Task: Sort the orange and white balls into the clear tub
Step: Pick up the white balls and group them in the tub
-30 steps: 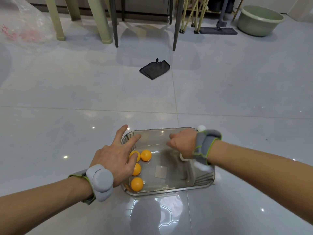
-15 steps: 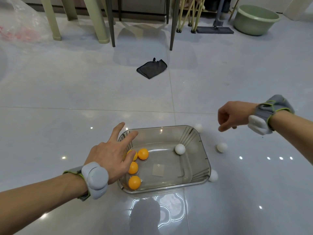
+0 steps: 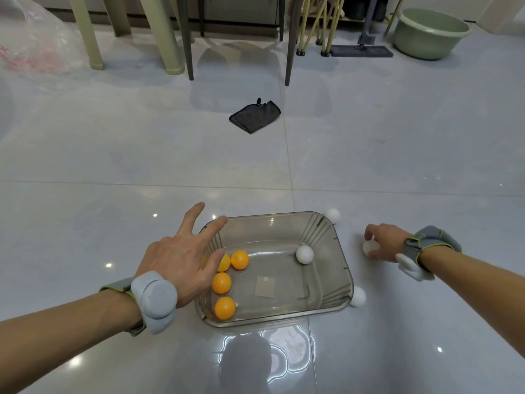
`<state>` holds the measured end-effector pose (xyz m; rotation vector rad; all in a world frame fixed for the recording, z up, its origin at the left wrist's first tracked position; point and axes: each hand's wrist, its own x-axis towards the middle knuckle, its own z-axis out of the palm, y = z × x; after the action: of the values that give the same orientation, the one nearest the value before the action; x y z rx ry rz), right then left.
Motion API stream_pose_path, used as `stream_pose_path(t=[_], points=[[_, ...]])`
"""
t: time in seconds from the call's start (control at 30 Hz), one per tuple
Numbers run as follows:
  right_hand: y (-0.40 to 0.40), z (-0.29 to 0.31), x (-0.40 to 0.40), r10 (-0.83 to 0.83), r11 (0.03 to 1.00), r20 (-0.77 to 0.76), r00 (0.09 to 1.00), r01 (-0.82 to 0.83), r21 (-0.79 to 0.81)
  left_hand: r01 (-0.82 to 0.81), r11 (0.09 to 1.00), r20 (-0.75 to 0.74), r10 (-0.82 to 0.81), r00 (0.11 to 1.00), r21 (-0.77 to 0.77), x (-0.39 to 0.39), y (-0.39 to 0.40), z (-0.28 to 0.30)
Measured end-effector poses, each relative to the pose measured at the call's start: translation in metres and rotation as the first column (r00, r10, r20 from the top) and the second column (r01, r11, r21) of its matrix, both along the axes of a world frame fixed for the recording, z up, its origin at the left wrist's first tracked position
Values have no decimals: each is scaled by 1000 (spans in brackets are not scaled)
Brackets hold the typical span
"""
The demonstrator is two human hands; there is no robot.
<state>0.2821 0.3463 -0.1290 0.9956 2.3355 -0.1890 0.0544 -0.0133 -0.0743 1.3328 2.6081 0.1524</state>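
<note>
Clear rectangular plastic tub [image 3: 342, 268] on glossy grey tiled floor [image 3: 113, 166], four orange balls [image 3: 222, 282] and one white ball [image 3: 304, 254] inside, left hand [image 3: 181, 258] spread open and empty over the tub's left rim, right hand [image 3: 383, 242] curled around another small white ball [image 3: 370, 247] on the floor just right of the tub, two more white balls [image 3: 332, 215] lying against the tub's outside.

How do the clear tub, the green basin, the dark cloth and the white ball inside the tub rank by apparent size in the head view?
1. clear tub
2. green basin, farther away, so true size unsure
3. dark cloth
4. white ball

Tub [image 3: 345, 282] mid open; left hand [image 3: 181, 260] blocks left rim.
</note>
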Motion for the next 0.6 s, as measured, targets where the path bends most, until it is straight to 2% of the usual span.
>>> stream_pose_path(t=[0.13,0.3,0.43,0.53,0.6], points=[[9,16,-6,28,999,-3,1000,-28,28,-12,1000,-4,12,1000,23,-2,0,1],[-1,116,-42,140,985,-272,952,-106,136,-32,998,-10,33,999,60,-5,1,4],[-73,190,-71,320,941,-438,840,-336,43,-37,995,-16,39,999,87,-8,3,7],[-126,179,-85,531,817,-407,743,-577,11,-41,995,-13,42,999,96,-8,2,7],[-151,147,-93,668,727,-289,685,-684,61,-44,994,-11,46,999,97,-9,0,8]])
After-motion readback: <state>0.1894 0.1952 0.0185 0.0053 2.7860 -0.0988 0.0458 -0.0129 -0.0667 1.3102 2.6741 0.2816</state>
